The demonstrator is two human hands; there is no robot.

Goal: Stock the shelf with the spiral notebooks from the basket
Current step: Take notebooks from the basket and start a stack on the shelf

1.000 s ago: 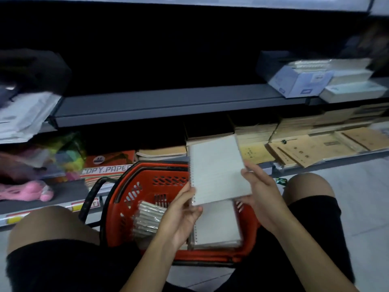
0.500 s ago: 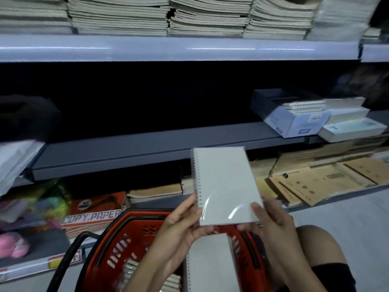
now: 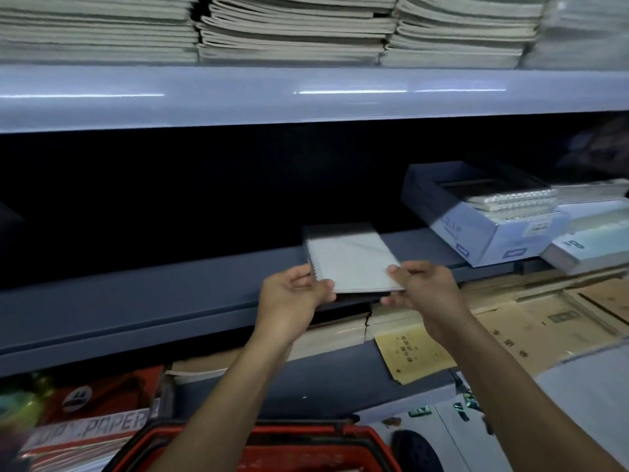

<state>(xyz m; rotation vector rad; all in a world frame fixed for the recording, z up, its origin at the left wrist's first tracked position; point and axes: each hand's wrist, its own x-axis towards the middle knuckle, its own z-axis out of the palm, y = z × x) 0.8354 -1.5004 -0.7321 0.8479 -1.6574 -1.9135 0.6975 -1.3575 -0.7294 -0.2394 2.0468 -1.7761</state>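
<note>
I am holding a spiral notebook [image 3: 352,262] over the front edge of the gray shelf [image 3: 153,301]. My left hand [image 3: 292,301] is gripping the near corner on the side with the wire spiral, with my fingers [image 3: 323,288] curled under and around it. My right hand [image 3: 427,287] is pinching the other near corner, thumb on top and fingers below. The notebook is lying almost flat, with its white cover facing up and its far end over the shelf. Something dark is showing under and behind the notebook, but I cannot tell what it is.

To the right of the notebook, a blue box [image 3: 476,219] is sitting on the same shelf, and more spiral notebooks [image 3: 514,204] are resting in it. Above the notebook, the upper shelf [image 3: 306,93] is holding stacks of pale books [image 3: 292,28]. Below the notebook, brown envelopes [image 3: 537,321] are lying on the lower shelf. Closest to me, well below the notebook, the red basket [image 3: 258,447] is showing between my arms. To the left of the basket, a pack of copy paper [image 3: 92,420] is lying.
</note>
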